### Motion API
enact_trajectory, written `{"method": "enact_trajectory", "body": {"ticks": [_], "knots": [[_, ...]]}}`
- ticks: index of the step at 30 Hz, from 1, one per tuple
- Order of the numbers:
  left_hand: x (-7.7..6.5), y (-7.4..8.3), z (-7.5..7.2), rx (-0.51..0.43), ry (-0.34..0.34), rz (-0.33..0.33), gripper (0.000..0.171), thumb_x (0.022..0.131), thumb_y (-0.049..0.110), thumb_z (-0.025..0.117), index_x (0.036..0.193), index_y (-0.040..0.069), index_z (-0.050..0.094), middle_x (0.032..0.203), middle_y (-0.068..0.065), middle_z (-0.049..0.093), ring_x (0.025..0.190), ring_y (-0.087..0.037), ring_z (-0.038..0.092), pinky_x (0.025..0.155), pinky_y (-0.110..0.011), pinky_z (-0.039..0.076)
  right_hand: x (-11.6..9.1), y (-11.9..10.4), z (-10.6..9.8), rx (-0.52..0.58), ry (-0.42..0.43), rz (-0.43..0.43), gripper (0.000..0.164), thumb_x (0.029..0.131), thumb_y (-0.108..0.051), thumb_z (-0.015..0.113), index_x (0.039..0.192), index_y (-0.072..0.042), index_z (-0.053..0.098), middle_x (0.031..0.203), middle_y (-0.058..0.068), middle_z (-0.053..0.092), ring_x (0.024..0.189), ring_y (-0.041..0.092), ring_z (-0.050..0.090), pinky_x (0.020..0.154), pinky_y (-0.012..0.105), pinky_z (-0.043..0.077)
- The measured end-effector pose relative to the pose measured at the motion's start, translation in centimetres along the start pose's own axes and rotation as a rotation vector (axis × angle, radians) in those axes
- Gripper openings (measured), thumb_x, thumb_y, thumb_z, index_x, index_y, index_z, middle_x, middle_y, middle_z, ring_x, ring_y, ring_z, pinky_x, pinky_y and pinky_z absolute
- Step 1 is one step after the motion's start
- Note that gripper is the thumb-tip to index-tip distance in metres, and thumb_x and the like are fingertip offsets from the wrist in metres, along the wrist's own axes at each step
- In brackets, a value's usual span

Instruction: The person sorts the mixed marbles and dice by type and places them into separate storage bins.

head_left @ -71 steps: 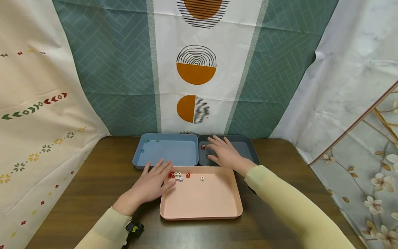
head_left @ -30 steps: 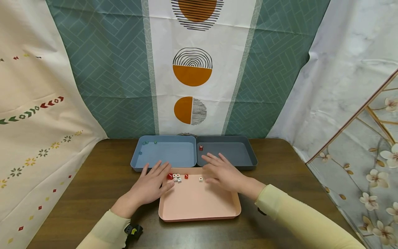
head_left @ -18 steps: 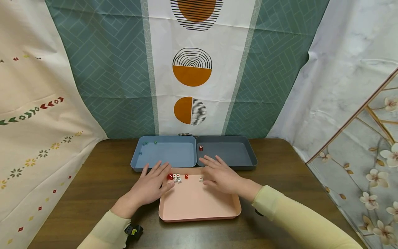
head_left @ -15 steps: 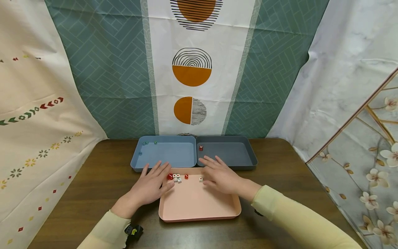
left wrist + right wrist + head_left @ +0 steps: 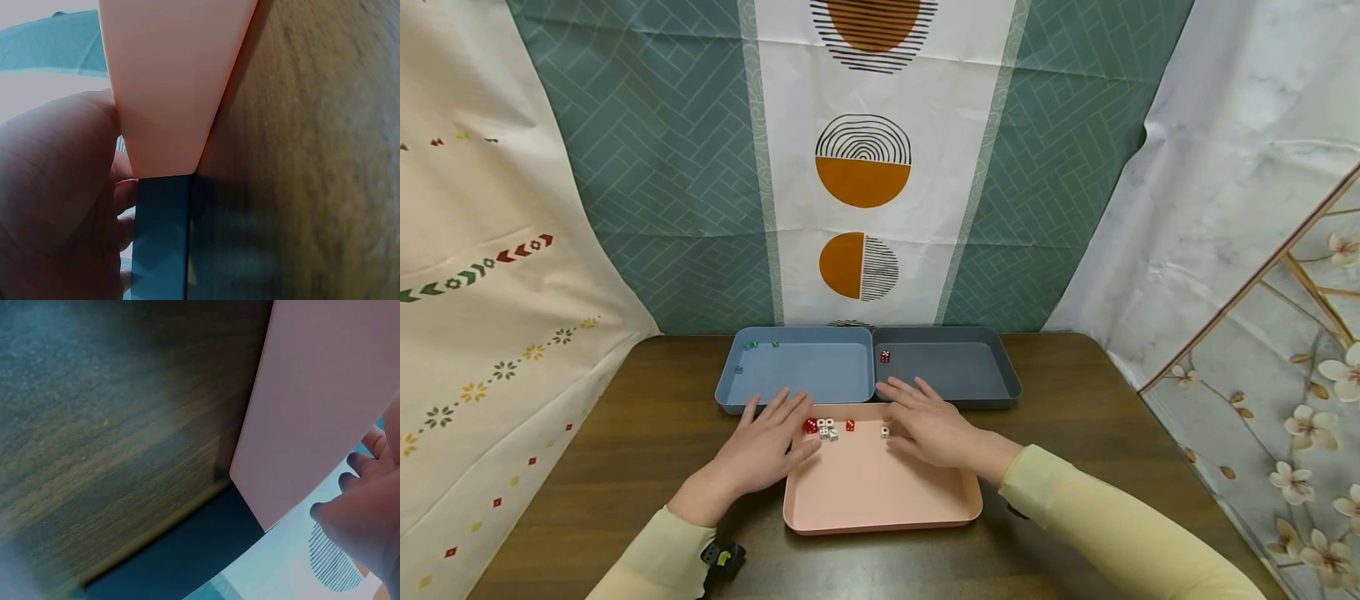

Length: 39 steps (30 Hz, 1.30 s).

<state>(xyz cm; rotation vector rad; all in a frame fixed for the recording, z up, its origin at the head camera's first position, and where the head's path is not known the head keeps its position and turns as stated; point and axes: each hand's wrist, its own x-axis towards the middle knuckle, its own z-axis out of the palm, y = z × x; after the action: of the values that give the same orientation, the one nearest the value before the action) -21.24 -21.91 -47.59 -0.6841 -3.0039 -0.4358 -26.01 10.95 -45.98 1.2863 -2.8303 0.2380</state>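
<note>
My left hand point(image 5: 762, 450) lies with spread fingers over the left rim of the pink tray point(image 5: 880, 500), holding nothing. By its fingertips and thumb are a bigger red die point(image 5: 810, 426) and a cluster of white dice point(image 5: 823, 433). My right hand point(image 5: 931, 429) hovers over the tray's back right part, fingers loosely extended, its thumb close to a lone white die point(image 5: 884, 432). Between the hands sits a small red die point(image 5: 850, 425). Both wrist views look along the pink tray's outer walls point(image 5: 169, 81), with the palms beside them.
Behind the pink tray stand a light blue tray point(image 5: 820, 371) with a few small green dice point(image 5: 776, 343) and a blue-green die point(image 5: 739, 369), and a dark grey tray point(image 5: 962, 367) bearing one red die point(image 5: 885, 357). All rest on a brown wooden table point(image 5: 647, 433), with hanging cloths around it.
The right hand has come back from over the dark grey tray to the pink tray, then edged slightly toward the back left. The left hand and the dice stay in place.
</note>
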Motion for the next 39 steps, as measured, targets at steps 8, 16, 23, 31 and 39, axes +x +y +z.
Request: {"method": "enact_trajectory", "body": {"ticks": [8,16,23,31,39], "knots": [[0.0,-0.1,0.1,0.003,-0.004,0.004,0.078,0.114,0.054,0.057,0.172,0.006,0.039,0.178,-0.016,0.034,0.166,-0.043,0.022,0.128,-0.076,0.006,0.2,-0.1,0.1,-0.007,-0.008,0.006,0.03,0.107,-0.037,0.077,0.127,-0.016,0.073,0.178,0.01,0.035,0.168,0.03,0.023,0.134,0.059,0.014],[0.1,0.0,0.1,-0.003,0.001,0.004,0.076,0.113,0.051,0.059,0.171,0.006,0.04,0.177,-0.016,0.035,0.166,-0.043,0.023,0.128,-0.076,0.007,0.4,-0.1,0.5,-0.025,-0.007,0.0,0.022,0.107,-0.034,0.077,0.12,-0.017,0.072,0.178,0.01,0.036,0.168,0.029,0.024,0.135,0.058,0.015],[0.0,-0.1,0.0,-0.003,-0.005,0.004,0.076,0.114,0.052,0.057,0.172,0.006,0.04,0.178,-0.016,0.035,0.166,-0.044,0.023,0.128,-0.077,0.008,0.6,-0.1,0.8,-0.035,0.001,0.005,0.016,0.107,-0.031,0.077,0.115,-0.019,0.07,0.177,0.01,0.037,0.168,0.029,0.024,0.135,0.057,0.016],[0.1,-0.1,0.1,-0.009,0.002,0.003,0.075,0.113,0.048,0.061,0.171,0.005,0.04,0.177,-0.016,0.035,0.166,-0.044,0.024,0.128,-0.076,0.007,0.7,-0.2,1.0,-0.027,0.009,-0.002,0.011,0.108,-0.028,0.075,0.111,-0.018,0.069,0.177,0.012,0.036,0.167,0.03,0.026,0.135,0.055,0.016],[0.0,-0.1,0.0,0.005,0.0,0.001,0.076,0.113,0.053,0.058,0.171,0.006,0.04,0.178,-0.015,0.035,0.166,-0.044,0.024,0.128,-0.076,0.009,0.7,-0.3,1.1,-0.037,0.04,-0.026,0.012,0.107,-0.026,0.076,0.11,-0.015,0.071,0.175,0.015,0.041,0.165,0.034,0.031,0.134,0.057,0.02]]}}
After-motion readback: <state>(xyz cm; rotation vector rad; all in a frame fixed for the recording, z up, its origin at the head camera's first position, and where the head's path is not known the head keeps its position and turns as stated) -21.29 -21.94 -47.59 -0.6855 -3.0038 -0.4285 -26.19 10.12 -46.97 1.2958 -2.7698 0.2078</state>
